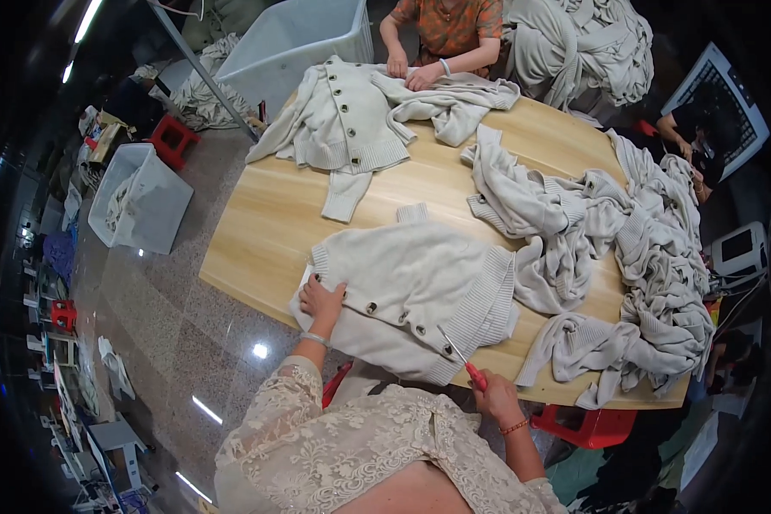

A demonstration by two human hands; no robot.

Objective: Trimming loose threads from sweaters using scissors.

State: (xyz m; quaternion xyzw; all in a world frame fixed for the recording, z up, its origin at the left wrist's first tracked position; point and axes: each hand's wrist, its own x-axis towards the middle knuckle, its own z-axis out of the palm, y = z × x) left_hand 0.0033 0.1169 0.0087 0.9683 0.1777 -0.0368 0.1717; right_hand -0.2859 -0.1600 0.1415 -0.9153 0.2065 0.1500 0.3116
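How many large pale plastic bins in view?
2: the bigger bin behind the table, left of the co-worker; the smaller bin on the floor at left, holding pale fabric. More may hide in the dark edges.

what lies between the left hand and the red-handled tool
In the head view, part of the cream cardigan lies between them, with some dark buttons along that stretch.

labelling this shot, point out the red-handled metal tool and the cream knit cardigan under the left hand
Red-handled metal tool (pixel 475 374): head view, on its red handle
Cream knit cardigan (pixel 411 264): head view, middle of its body
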